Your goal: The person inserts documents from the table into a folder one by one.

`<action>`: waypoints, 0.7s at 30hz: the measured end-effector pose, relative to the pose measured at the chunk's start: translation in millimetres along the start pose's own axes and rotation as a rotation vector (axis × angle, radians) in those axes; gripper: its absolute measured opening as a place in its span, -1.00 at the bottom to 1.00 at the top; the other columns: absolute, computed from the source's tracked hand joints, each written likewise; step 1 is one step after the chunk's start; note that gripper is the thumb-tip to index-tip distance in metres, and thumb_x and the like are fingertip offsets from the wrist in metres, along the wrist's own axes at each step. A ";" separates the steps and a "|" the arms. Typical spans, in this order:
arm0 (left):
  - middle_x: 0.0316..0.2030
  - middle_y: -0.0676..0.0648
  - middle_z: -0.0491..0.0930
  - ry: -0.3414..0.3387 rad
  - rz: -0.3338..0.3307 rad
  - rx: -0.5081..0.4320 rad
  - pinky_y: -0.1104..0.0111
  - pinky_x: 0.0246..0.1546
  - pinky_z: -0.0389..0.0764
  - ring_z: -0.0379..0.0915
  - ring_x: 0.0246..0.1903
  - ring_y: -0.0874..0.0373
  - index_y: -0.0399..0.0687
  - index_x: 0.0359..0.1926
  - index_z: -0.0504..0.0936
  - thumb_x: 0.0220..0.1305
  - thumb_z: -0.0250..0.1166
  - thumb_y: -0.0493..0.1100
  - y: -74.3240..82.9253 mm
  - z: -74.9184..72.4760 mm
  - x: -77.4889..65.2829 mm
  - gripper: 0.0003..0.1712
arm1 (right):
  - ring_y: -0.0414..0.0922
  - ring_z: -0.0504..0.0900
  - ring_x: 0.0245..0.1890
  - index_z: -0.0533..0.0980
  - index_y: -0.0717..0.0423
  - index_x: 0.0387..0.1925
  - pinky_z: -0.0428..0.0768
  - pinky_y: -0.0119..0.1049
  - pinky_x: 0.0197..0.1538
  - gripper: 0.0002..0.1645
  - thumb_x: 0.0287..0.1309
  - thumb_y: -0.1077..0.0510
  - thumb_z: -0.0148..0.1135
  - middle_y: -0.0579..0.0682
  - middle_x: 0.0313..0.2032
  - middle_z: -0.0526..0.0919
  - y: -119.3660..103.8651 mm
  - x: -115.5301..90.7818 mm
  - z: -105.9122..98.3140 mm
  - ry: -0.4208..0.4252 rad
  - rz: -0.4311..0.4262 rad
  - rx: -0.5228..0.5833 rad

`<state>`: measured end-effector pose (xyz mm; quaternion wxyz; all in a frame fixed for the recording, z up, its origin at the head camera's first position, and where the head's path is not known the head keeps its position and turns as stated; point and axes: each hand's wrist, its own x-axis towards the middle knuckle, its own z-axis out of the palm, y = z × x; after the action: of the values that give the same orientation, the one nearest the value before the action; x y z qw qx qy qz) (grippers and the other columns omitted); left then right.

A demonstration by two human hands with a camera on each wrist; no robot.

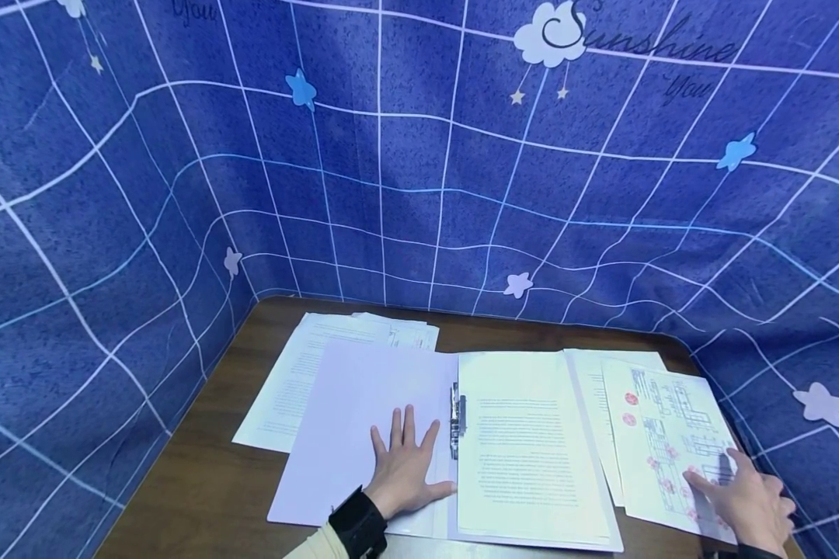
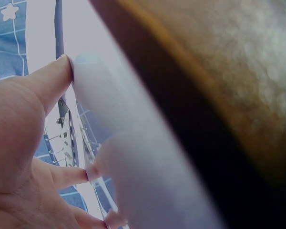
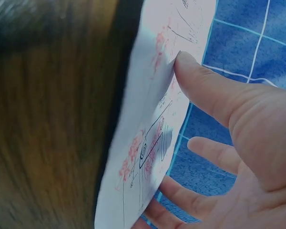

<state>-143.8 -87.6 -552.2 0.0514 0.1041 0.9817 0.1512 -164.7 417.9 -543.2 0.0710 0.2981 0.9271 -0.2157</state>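
A pale lilac folder (image 1: 301, 481) lies spread on the table, a metal clip (image 1: 454, 419) along its spine. My left hand (image 1: 404, 473) rests with fingers spread on the folder's left cover, its thumb reaching toward the spine. In the left wrist view, the fingertips of the left hand (image 2: 19, 157) touch the glossy surface. On the folder's right side lies a printed text sheet (image 1: 517, 450). Farther right, my right hand (image 1: 755, 501) touches a drawing sheet with red stamps (image 1: 660, 435). The right wrist view has the thumb of the right hand (image 3: 243, 138) on that sheet, other fingers loosely bent near its edge.
Printed papers (image 1: 280, 396) lie partly under the folder's left cover. Another sheet (image 1: 604, 404) shows between the folder and the stamped drawing. Blue gridded cloth (image 1: 419, 155) with stars surrounds the brown wooden table (image 1: 182, 473) at the back and sides.
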 end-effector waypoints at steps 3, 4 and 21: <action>0.53 -0.52 -0.08 -0.002 0.000 -0.002 -0.59 0.25 -0.20 -0.26 0.52 -0.52 -0.01 0.54 0.32 0.02 0.37 0.56 0.0 0.6 0.2 0.21 | 0.69 0.05 0.16 -0.05 0.27 0.54 0.19 0.52 0.16 0.33 0.04 -0.23 0.51 0.75 0.20 -0.06 -1.0 0.4 0.2 0.010 0.007 -0.002; 0.53 -0.52 -0.08 -0.003 -0.001 -0.002 -0.59 0.25 -0.20 -0.26 0.52 -0.51 -0.01 0.54 0.32 0.02 0.37 0.56 0.0 1.0 0.3 0.21 | 0.69 0.05 0.16 -0.04 0.27 0.53 0.19 0.52 0.16 0.32 0.04 -0.22 0.52 0.74 0.20 -0.06 -1.2 0.6 0.3 0.014 0.007 -0.001; 0.53 -0.53 -0.07 0.012 0.006 0.002 -0.59 0.25 -0.20 -0.25 0.51 -0.52 -0.02 0.53 0.32 0.02 0.37 0.56 -1.3 2.7 0.8 0.21 | 0.69 0.10 0.15 0.12 0.31 0.44 0.23 0.49 0.10 -0.01 0.13 0.08 0.43 0.74 0.19 0.03 0.1 -0.6 -1.6 0.086 -0.034 0.038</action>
<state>-144.4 -87.9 -555.3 0.0450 0.1064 0.9817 0.1511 -164.2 418.3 -541.6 0.0217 0.2926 0.9300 -0.2216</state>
